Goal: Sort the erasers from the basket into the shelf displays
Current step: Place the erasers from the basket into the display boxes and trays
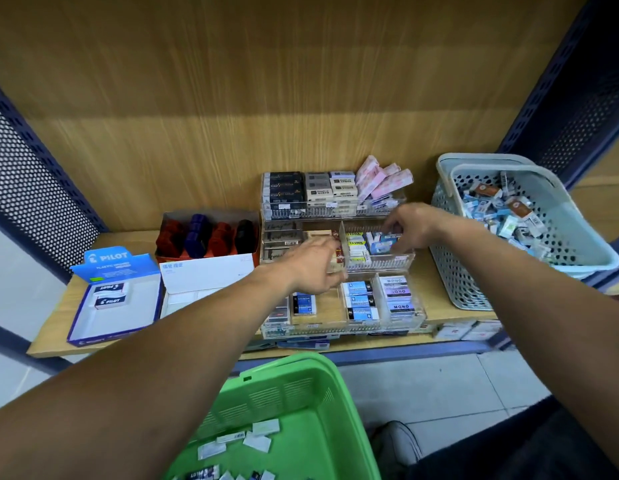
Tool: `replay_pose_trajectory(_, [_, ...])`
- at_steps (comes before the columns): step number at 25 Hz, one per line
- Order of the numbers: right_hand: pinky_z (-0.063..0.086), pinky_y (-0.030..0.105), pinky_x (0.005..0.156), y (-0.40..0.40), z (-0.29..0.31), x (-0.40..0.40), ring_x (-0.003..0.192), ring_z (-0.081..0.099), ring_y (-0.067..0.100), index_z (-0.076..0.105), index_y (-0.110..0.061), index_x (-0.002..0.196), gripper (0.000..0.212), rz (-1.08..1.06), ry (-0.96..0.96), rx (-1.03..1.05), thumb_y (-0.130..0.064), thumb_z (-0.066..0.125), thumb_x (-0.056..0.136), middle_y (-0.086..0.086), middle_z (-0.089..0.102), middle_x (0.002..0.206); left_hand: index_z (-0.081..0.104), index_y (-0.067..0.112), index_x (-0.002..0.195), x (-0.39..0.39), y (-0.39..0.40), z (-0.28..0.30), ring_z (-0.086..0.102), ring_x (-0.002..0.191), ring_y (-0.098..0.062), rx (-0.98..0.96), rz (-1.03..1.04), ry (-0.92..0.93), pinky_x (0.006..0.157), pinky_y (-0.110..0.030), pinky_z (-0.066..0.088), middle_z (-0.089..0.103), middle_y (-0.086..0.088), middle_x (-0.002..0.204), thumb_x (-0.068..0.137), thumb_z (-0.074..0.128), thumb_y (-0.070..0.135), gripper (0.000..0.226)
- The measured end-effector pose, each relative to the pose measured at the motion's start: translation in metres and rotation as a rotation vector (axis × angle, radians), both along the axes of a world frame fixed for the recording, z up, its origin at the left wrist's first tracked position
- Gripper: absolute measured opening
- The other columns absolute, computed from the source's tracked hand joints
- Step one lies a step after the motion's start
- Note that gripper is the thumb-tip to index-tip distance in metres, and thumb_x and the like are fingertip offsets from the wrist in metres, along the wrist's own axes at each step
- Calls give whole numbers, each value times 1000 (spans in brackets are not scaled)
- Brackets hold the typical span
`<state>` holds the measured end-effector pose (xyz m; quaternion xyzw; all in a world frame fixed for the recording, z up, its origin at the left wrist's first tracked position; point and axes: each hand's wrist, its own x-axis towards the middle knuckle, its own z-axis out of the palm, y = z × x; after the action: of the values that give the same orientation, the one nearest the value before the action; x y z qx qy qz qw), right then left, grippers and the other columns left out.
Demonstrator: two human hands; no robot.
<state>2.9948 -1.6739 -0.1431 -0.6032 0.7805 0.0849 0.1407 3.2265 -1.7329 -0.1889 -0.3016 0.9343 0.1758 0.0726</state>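
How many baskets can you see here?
2. A green basket sits low in front of the person, holding a few erasers. A pale blue-grey basket stands on the shelf's right end, full of erasers. Others may lie outside the view.

A green basket (321, 403) sits low in front of the shelf's front edge, with a few white and blue-sleeved erasers (231, 441) lying loose on its floor. A clear tiered display (339, 258) stands mid-shelf, its compartments packed with rows of erasers. A pale basket (481, 271) heaped with erasers stands at the shelf's right end.
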Motion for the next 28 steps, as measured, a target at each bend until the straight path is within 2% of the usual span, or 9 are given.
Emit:
replay_pose_trajectory(3, [44, 28, 92, -13, 15, -3, 103, 57, 15, 68, -21, 119, 40, 23, -56, 164, -29, 79, 81, -6, 64, 109, 5, 19, 160, 0, -1, -7, 0, 154, -20, -41, -73, -181, 124, -45, -1, 0, -2, 168, 102, 38, 54, 75])
replay_pose_trajectory(5, [42, 29, 94, -24, 18, -2, 101, 57, 13, 69, -23, 115, 34, 54, -51, 260, -27, 79, 82, -10, 64, 101, 0, 20, 160, 0, 1, -7, -6, 154, -18, -30, -73, -205, 124, -45, -6, -7, 1, 167, 103, 34, 52, 73])
replay_pose_trajectory(8, [51, 30, 88, -32, 3, 0, 96, 62, 13, 72, -26, 99, 23, 50, -12, 193, -10, 72, 83, -6, 70, 102, -2, 20, 160, -2, 3, -6, -8, 153, -18, -8, -57, -211, 124, -46, -6, -9, 1, 167, 104, 33, 52, 73])
replay_pose_trajectory(10, [57, 32, 83, -29, -12, 0, 91, 65, 15, 69, -31, 88, 31, 11, 12, 108, -2, 64, 79, -2, 71, 104, -1, 20, 160, -2, 3, -5, -8, 154, -18, 2, -52, -211, 124, -46, -7, -9, 1, 167, 103, 33, 52, 73])
replay_pose_trajectory(13, [55, 32, 88, -21, -29, 1, 97, 64, 19, 68, -29, 84, 26, 35, 46, 69, -5, 61, 81, -2, 72, 106, 0, 21, 160, -1, 3, -4, -8, 153, -18, 7, -54, -212, 123, -46, -7, -9, 1, 167, 103, 34, 53, 73])
replay_pose_trajectory(17, [54, 33, 93, -22, -30, 0, 101, 65, 18, 76, -21, 100, 19, 52, 15, 108, -11, 69, 85, -2, 72, 109, 1, 21, 160, -1, 3, -3, -9, 153, -18, 16, -52, -215, 123, -44, -9, -10, 1, 167, 103, 34, 53, 73])
replay_pose_trajectory(21, [56, 35, 88, -21, -32, 0, 94, 65, 16, 73, -27, 84, 10, 1, 45, -34, -17, 75, 83, -6, 72, 100, 3, 21, 160, -1, 2, -3, -7, 154, -17, 16, -45, -208, 123, -43, -9, -8, 2, 167, 103, 35, 53, 72])
replay_pose_trajectory(24, [51, 36, 90, -15, -38, 4, 95, 59, 15, 66, -30, 84, 12, 12, 136, -101, -21, 73, 85, -8, 65, 97, 4, 21, 160, -1, 2, -4, -7, 154, -17, 8, -46, -204, 123, -43, -9, -8, 2, 168, 103, 35, 53, 72])
replay_pose_trajectory(28, [47, 35, 91, -13, -39, 7, 93, 57, 13, 63, -31, 83, 15, 36, 145, -111, -19, 71, 85, -10, 62, 94, 4, 20, 160, -1, 2, -4, -7, 154, -16, 12, -46, -202, 123, -42, -9, -8, 3, 167, 103, 36, 52, 73])
